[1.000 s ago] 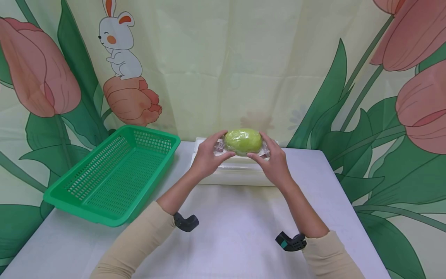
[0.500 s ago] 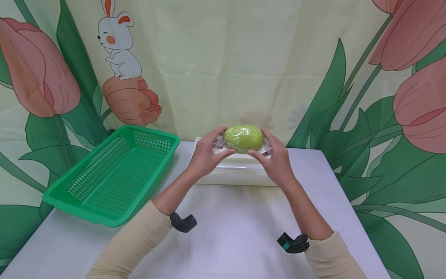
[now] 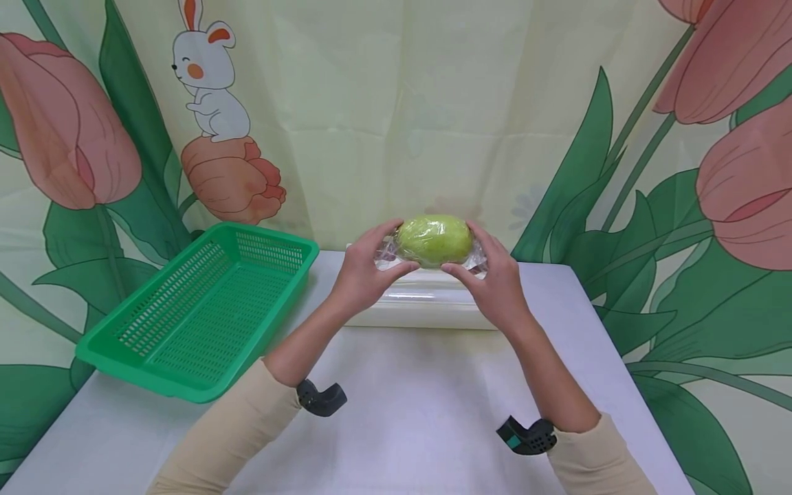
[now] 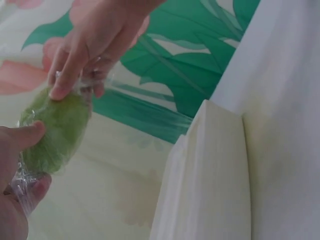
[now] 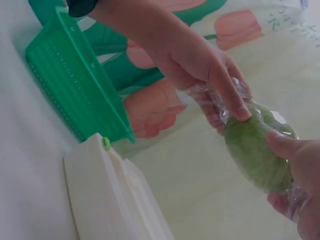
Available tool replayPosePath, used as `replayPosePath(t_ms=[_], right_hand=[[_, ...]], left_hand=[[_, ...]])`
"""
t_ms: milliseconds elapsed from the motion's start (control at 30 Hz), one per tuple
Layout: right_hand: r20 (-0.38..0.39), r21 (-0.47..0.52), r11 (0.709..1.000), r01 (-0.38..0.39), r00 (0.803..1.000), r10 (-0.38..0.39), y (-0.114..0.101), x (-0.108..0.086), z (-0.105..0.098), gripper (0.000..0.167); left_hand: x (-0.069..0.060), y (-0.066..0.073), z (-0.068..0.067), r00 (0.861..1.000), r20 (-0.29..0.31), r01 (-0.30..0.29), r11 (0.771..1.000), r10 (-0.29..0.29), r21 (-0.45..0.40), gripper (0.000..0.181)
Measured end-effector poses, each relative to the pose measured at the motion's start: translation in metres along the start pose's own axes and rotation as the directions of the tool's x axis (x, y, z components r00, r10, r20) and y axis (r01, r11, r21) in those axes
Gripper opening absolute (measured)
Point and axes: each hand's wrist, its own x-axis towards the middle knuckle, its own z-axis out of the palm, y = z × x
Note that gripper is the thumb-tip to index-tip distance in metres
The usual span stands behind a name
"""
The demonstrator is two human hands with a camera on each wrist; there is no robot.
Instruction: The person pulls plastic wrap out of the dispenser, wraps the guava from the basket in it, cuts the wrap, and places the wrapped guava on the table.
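Observation:
A green oval fruit [image 3: 434,239], possibly a mango, is wrapped in clear cling film and held up in the air between both hands. My left hand [image 3: 364,271] grips its left end, thumb on the near side and fingers behind. The right hand [image 3: 500,283] holds the opposite end in the same way. Crumpled film bunches at both ends, as the left wrist view shows around the fruit [image 4: 57,130]. Below and behind the hands, a long white cling film dispenser [image 3: 427,317] lies on the table, partly hidden by them.
A green perforated plastic basket [image 3: 204,316] stands at the left of the table. The white tabletop [image 3: 421,405] stretches in front of the dispenser. A curtain [image 3: 464,103] printed with tulips and a rabbit hangs behind the table.
Both hands have raised the wrapped fruit slightly, and it looks a little larger in the head view. Their hold on its ends is the same. The basket and dispenser have stayed put.

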Motion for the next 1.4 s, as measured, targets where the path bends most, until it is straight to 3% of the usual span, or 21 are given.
replayPosePath(t_ms=[400, 667, 1100, 1400], right_hand=[[-0.009, 0.004, 1.000, -0.003, 1.000, 0.003, -0.012, -0.003, -0.009, 0.080], [-0.034, -0.018, 0.999, 0.037, 0.999, -0.037, -0.022, -0.006, -0.015, 0.080], [-0.046, -0.031, 0.998, 0.053, 0.997, -0.055, -0.033, -0.010, -0.023, 0.081], [-0.050, -0.030, 0.999, 0.045, 0.998, -0.047, -0.044, -0.013, -0.030, 0.082]], left_hand=[[-0.005, 0.012, -0.008, 0.999, -0.030, -0.026, 1.000, 0.026, -0.013, 0.072], [-0.009, 0.022, -0.013, 0.999, -0.039, -0.031, 0.999, 0.030, -0.024, 0.072], [-0.015, 0.033, -0.022, 0.993, -0.073, -0.091, 0.995, 0.088, -0.043, 0.071], [-0.017, 0.039, -0.026, 0.982, -0.114, -0.156, 0.987, 0.151, -0.030, 0.072]])
